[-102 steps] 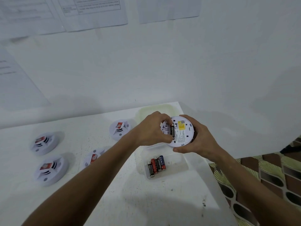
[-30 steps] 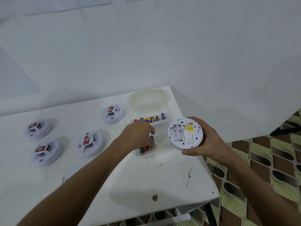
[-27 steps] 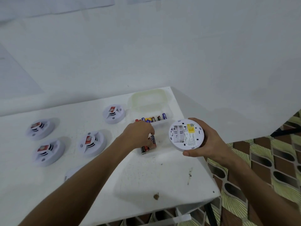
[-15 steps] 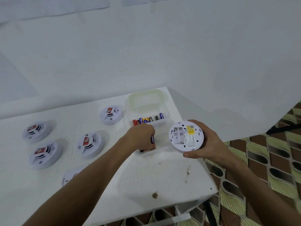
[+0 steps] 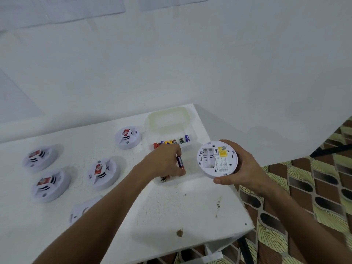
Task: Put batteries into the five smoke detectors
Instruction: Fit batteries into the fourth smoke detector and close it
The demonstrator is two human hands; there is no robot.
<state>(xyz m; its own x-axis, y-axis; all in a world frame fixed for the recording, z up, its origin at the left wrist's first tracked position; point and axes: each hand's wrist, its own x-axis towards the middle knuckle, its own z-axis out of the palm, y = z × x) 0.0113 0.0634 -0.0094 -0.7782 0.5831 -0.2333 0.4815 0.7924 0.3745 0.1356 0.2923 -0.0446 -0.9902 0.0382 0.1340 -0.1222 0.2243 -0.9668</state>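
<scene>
My right hand (image 5: 241, 168) grips a white round smoke detector (image 5: 217, 159), back side up, with its battery compartment uncovered and no cells showing in it. My left hand (image 5: 164, 161) hovers over a clear plastic box (image 5: 192, 175) and pinches a blue battery (image 5: 180, 161) between thumb and fingers. More batteries (image 5: 172, 142) lie in a row at the box's far side, and another battery (image 5: 164, 178) lies under my left hand. Several other smoke detectors sit face up on the white table (image 5: 162, 216), at far left (image 5: 40, 158), front left (image 5: 50, 185), middle (image 5: 103, 173) and back (image 5: 127, 137).
A white round cover plate (image 5: 82, 210) lies partly under my left forearm. The box's open lid (image 5: 168, 119) leans toward the wall. The table's right edge and front corner are close to my right hand, with patterned floor (image 5: 314, 187) beyond. A brown stain (image 5: 179, 233) marks the table front.
Earlier both hands worked at the detector's battery compartment. My left hand then reached into the box, closed on a blue battery and lifted it slightly. My right hand keeps the detector still.
</scene>
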